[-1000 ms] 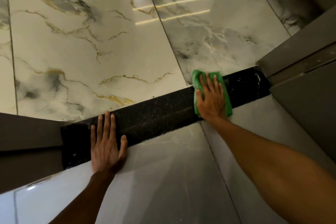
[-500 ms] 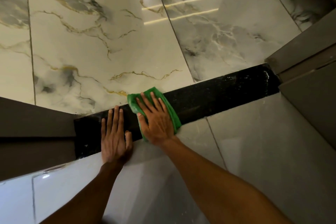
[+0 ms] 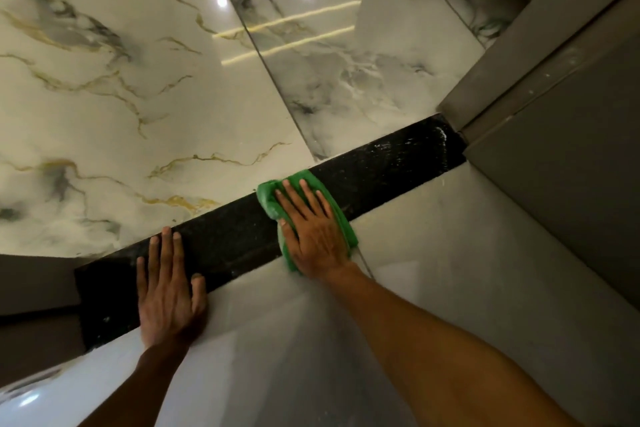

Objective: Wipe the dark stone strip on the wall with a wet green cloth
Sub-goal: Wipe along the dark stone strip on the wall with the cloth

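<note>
The right hand [image 3: 313,232] presses flat with spread fingers on the green cloth [image 3: 341,215] over the dark stone strip [image 3: 391,166], while the left hand [image 3: 168,291] lies flat and open on it too.

Head cam, close, tilted fwd/down at wall's dark stone strip [image 3: 381,166], both forearms in frame.

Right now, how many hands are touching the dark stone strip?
2. The left hand lies flat and bare near the left end of the dark stone strip; the right hand presses the green cloth against its middle.
</note>
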The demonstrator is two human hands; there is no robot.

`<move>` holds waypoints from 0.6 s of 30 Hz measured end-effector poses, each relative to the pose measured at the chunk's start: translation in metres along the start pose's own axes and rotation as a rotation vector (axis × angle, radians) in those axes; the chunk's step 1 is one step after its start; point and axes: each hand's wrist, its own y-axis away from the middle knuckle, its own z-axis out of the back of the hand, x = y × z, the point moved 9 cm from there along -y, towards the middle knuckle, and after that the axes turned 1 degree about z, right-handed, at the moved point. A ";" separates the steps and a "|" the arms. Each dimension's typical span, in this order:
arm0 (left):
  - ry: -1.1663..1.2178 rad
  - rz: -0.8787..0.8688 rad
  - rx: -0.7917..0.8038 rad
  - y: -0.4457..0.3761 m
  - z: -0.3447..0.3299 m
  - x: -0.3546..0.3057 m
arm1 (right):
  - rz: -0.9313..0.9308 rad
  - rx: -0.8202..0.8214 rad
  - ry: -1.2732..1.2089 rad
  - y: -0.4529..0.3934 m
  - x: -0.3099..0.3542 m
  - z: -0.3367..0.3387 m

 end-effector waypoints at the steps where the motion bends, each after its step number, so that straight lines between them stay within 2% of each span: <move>1: 0.002 0.000 0.002 0.000 0.000 0.000 | -0.029 -0.004 0.022 -0.001 -0.014 0.006; 4: -0.002 -0.006 0.004 0.000 -0.001 -0.002 | -0.160 -0.035 0.081 -0.003 -0.062 0.028; 10: -0.013 -0.007 0.008 0.000 -0.002 -0.001 | -0.517 -0.211 0.126 -0.001 -0.139 0.075; 18: -0.033 -0.020 0.002 -0.001 -0.003 0.000 | -0.756 -0.312 0.151 -0.020 -0.207 0.113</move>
